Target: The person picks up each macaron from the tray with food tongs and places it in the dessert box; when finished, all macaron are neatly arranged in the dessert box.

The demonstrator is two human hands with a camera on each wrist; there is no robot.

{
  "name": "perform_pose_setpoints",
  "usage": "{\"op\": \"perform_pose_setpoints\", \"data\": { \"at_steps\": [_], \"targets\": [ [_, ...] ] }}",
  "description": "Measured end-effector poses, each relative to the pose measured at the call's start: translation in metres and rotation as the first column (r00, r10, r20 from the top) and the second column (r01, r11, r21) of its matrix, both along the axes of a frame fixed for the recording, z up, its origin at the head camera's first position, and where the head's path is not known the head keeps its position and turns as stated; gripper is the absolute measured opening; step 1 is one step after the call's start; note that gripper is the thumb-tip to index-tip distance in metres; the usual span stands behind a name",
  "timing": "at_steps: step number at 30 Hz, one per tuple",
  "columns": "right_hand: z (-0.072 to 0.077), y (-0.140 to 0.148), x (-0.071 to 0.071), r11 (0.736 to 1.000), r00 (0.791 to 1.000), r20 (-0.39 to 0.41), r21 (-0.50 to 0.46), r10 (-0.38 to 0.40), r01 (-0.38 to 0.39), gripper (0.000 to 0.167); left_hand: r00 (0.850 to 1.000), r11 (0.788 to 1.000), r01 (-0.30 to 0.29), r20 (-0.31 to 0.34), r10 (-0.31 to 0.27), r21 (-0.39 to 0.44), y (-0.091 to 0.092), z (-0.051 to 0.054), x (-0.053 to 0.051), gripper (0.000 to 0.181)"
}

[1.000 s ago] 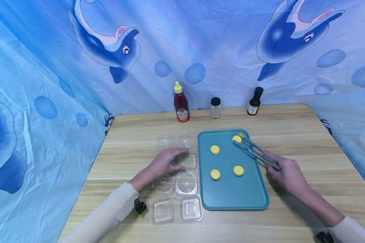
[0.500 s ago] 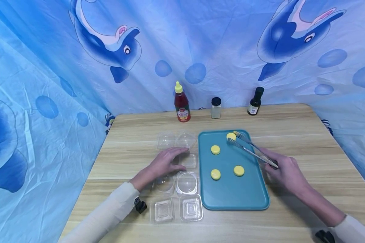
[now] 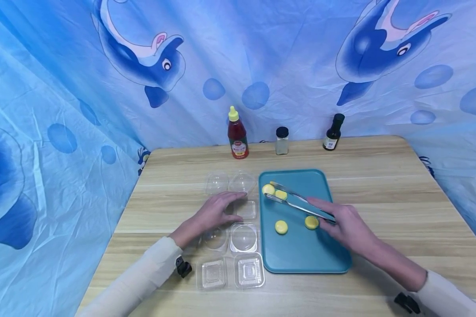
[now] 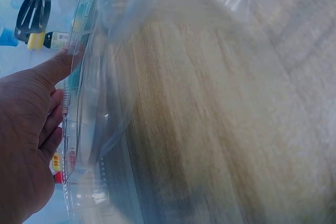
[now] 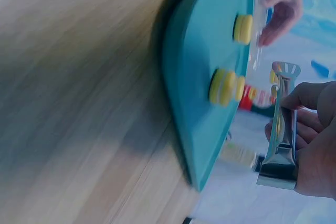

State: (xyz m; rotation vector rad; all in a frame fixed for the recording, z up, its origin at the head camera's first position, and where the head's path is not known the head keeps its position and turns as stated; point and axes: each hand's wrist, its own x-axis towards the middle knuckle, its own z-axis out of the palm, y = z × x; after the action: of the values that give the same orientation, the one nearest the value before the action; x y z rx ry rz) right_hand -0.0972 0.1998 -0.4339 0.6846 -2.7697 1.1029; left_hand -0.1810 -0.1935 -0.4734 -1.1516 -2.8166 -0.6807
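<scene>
In the head view my right hand grips metal tongs over the teal tray. Between the tong tips is a yellow round piece at the tray's upper left. Another yellow piece lies just right of it, partly crossed by the tongs. Two more, a lower left one and one by my right fingers, lie on the tray. My left hand, thumb and fingers apart, rests at a clear container; the left wrist view shows its fingers against clear plastic.
More clear containers stand left of the tray, two near the front among them. Along the table's back are a red sauce bottle, a black-capped jar and a dark bottle. A blue dolphin-print curtain hangs behind.
My right hand and the tongs have moved left across the tray, bringing the yellow piece from its upper right to its upper left. My left hand has stayed put.
</scene>
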Motion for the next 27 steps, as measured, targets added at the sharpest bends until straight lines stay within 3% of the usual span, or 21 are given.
{"op": "perform_pose_setpoints", "data": {
  "at_steps": [10,17,27],
  "targets": [
    [-0.008,-0.033,-0.008,0.991,0.991,-0.009,0.005,0.135,-0.135,0.061,1.0,1.0,0.001,0.015,0.0,-0.008,0.002,0.0,-0.001,0.083],
    [-0.012,-0.043,-0.012,0.988,0.987,0.024,0.008,0.157,-0.157,0.06,1.0,1.0,-0.004,0.017,0.005,-0.014,0.001,-0.001,-0.001,0.083],
    [0.006,-0.055,-0.016,0.982,0.983,0.083,0.074,0.165,-0.171,0.055,1.0,1.0,-0.018,0.024,0.019,-0.026,0.0,0.001,0.001,0.084]
  ]
}}
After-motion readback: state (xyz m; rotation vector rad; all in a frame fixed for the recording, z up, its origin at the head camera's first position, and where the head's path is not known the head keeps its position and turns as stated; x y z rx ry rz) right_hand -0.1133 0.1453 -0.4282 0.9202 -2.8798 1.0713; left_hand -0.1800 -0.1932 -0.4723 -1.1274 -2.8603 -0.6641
